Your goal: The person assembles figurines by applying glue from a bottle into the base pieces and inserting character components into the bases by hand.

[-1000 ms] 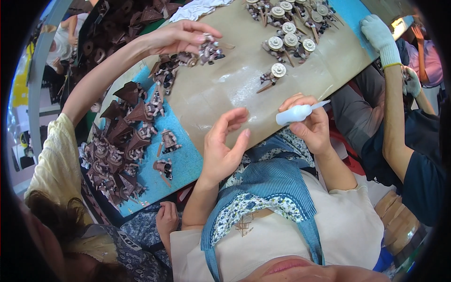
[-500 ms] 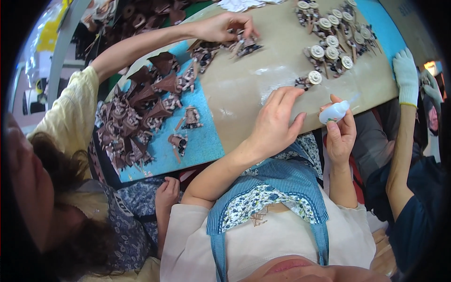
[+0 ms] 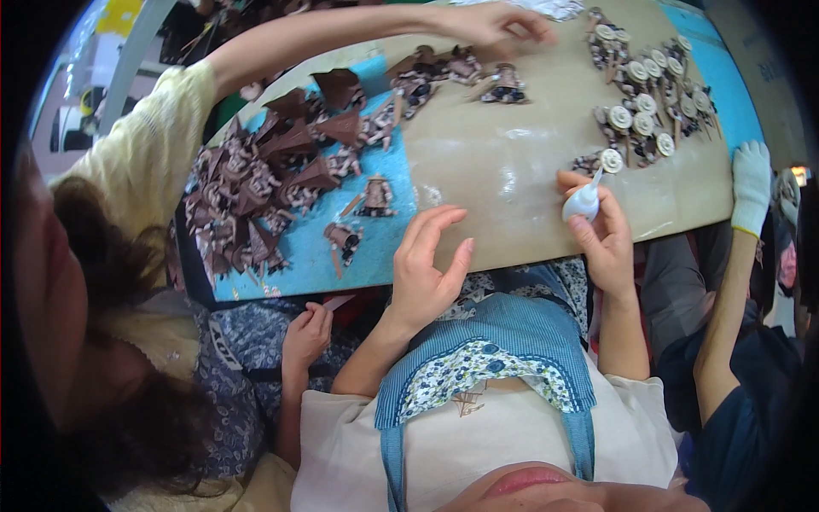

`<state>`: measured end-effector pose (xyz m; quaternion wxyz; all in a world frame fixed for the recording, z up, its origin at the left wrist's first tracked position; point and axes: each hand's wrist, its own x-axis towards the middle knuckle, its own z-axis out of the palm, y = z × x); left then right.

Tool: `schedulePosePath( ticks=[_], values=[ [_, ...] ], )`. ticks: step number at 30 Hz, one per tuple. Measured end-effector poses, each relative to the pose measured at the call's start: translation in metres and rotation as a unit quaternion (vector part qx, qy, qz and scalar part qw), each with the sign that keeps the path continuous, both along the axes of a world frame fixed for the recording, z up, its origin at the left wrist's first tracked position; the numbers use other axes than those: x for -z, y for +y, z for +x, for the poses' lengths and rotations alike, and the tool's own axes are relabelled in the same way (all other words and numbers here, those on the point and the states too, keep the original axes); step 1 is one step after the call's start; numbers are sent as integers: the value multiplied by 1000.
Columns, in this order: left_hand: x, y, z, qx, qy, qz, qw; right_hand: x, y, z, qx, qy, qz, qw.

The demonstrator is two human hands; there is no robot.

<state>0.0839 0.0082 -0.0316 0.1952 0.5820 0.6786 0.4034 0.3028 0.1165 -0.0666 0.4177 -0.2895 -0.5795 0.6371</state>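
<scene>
My right hand (image 3: 610,247) is wrapped round a small white squeeze bottle (image 3: 583,205) with a thin nozzle tilted upward. The nozzle tip is close to the cream round disc (image 3: 611,160) on a small figurine lying at the near end of a group. My left hand (image 3: 429,269) hovers over the table's near edge, fingers apart, with nothing in it. Left of it, on blue covering, lie two loose brown figurines, one standing out (image 3: 375,196) and one tipped over (image 3: 343,241).
A pile of brown figurines (image 3: 256,188) covers the table's left. Several disc-topped figurines (image 3: 644,107) crowd the far right. A co-worker's bare arm (image 3: 341,38) reaches across the far side, above a figurine (image 3: 505,84). At right, another person's gloved hand (image 3: 752,188) rests by the table edge.
My left hand has drawn back left and nearer, away from the disc-topped figurine. The bottle has shifted slightly left, its nozzle now upward. The co-worker's hand has left a figurine and moved right.
</scene>
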Motion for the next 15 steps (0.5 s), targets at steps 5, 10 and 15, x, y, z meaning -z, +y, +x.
schedulePosePath(
  ticks=[5, 10, 15],
  values=[
    [0, -24, -15, -59, 25, -1, 998, 6, 24, -2, 40, -9, -34, 999],
    [0, -35, -37, -141, 117, 7, 983, 5, 22, -10, 62, -27, 10, 998],
    [14, -37, -46, -275, 261, 22, 925, 12, -1, -2, 63, -25, 21, 997]
  ],
)
